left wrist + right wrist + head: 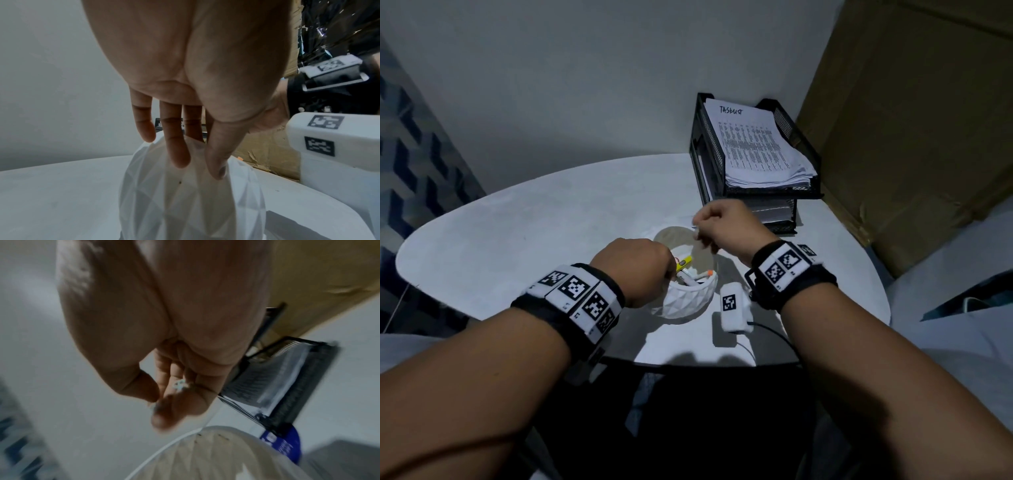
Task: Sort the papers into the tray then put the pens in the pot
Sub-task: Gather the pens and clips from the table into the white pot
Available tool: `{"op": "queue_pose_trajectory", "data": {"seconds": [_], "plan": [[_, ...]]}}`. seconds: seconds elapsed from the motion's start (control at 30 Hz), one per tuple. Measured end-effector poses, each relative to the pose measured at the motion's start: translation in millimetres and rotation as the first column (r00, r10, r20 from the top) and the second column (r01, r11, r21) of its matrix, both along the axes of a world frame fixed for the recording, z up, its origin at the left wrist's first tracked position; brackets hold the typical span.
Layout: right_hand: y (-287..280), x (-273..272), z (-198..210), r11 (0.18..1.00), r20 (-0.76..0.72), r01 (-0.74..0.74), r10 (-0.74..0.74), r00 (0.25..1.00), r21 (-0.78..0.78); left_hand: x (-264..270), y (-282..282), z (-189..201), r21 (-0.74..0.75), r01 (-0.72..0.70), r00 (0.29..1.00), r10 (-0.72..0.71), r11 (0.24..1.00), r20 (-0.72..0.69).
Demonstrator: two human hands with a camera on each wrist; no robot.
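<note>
A white faceted pot (688,301) stands mid-table with a yellow highlighter (684,263) and an orange-capped white pen (702,274) inside. My left hand (633,267) holds the pot at its left rim. In the left wrist view that hand (179,154) lays its fingers down the pot (185,203) wall. My right hand (722,222) hovers over the pot's far rim, fingers curled, thumb against forefinger on a thin white thing of which only a sliver shows. The right wrist view of this hand (164,402) is blurred. Papers (753,147) lie stacked in the black mesh tray (774,193).
A white tagged box (732,308) with a cable lies just right of the pot, close to my right wrist. Brown cardboard (911,120) leans behind and right of the tray. The round white table (517,240) ends near my body, and a wall stands behind it.
</note>
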State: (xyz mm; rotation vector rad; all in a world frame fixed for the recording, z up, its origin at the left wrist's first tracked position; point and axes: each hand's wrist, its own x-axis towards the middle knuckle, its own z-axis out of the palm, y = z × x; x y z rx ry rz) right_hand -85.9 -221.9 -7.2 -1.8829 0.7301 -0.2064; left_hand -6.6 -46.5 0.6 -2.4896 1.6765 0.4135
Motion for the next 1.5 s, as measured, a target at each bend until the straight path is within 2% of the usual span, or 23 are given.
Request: {"op": "queue_pose_trajectory", "data": {"seconds": [0.07, 0.1, 0.23, 0.3, 0.37, 0.43, 0.53, 0.6, 0.77, 1.0, 1.1, 1.17, 1.2, 1.27, 1.37, 1.43, 1.5], "plan": [[7, 4, 2, 0.997, -0.002, -0.076, 0.076, 0.997, -0.006, 0, 0, 1, -0.017, -0.004, 1.000, 0.004, 1.000, -0.004], [7, 6, 2, 0.997, 0.028, -0.068, 0.067, 0.997, 0.022, 1, 1, 1, -0.025, -0.008, 1.000, 0.008, 1.000, -0.007], [-8, 3, -7, 0.966, 0.172, 0.182, -0.214, 0.961, 0.184, 9, 3, 0, -0.036, -0.031, 1.000, 0.031, 0.999, -0.001], [-26, -7, -23, 0.938, 0.124, 0.312, -0.332, 0.935, 0.153, 14, 4, 0, -0.040, -0.048, 0.999, 0.048, 0.998, -0.001], [-43, -21, -49, 0.921, -0.039, 0.389, -0.388, 0.921, 0.005, 20, 5, 1, -0.050, -0.063, 0.998, 0.063, 0.997, -0.004], [-53, -34, -78, 0.918, -0.237, 0.365, -0.394, 0.888, -0.158, 24, 6, 2, -0.062, -0.075, 0.997, 0.074, 0.995, -0.005], [-51, -47, -112, 0.928, -0.445, 0.203, -0.332, 0.832, -0.311, 28, 9, 4, -0.077, -0.085, 0.996, 0.085, 0.993, -0.003], [-46, -50, -124, 0.921, -0.474, 0.144, -0.314, 0.823, -0.361, 29, 10, 4, -0.072, -0.091, 0.996, 0.091, 0.993, 0.001], [-39, -43, -137, 0.891, -0.433, 0.109, -0.317, 0.844, -0.441, 28, 13, 2, -0.047, -0.095, 0.995, 0.095, 0.994, 0.001], [-34, -38, -136, 0.932, -0.477, 0.120, -0.283, 0.832, -0.343, 28, 15, 3, -0.044, -0.105, 0.994, 0.105, 0.994, -0.001], [-30, -42, -138, 0.932, -0.460, 0.105, -0.266, 0.847, -0.347, 29, 16, 4, -0.044, -0.125, 0.992, 0.124, 0.991, -0.016], [-26, -42, -140, 0.936, -0.427, 0.157, -0.288, 0.857, -0.315, 30, 17, 4, -0.045, -0.132, 0.991, 0.131, 0.990, -0.021], [-27, -42, -140, 0.939, -0.384, 0.236, -0.319, 0.866, -0.249, 30, 17, 5, -0.048, -0.134, 0.991, 0.133, 0.990, -0.023], [-31, -40, -140, 0.914, -0.268, 0.405, -0.392, 0.880, -0.011, 31, 17, 5, -0.057, -0.137, 0.990, 0.136, 0.989, -0.026], [-38, -37, -127, 0.811, -0.193, 0.529, -0.493, 0.848, 0.252, 31, 18, 6, -0.061, -0.132, 0.991, 0.131, 0.989, -0.017], [-42, -34, -117, 0.746, -0.233, 0.591, -0.544, 0.806, 0.306, 31, 18, 6, -0.058, -0.131, 0.991, 0.130, 0.990, -0.014], [-49, -30, -119, 0.767, -0.267, 0.584, -0.523, 0.809, 0.266, 32, 19, 6, -0.053, -0.130, 0.991, 0.130, 0.990, -0.010]]}}
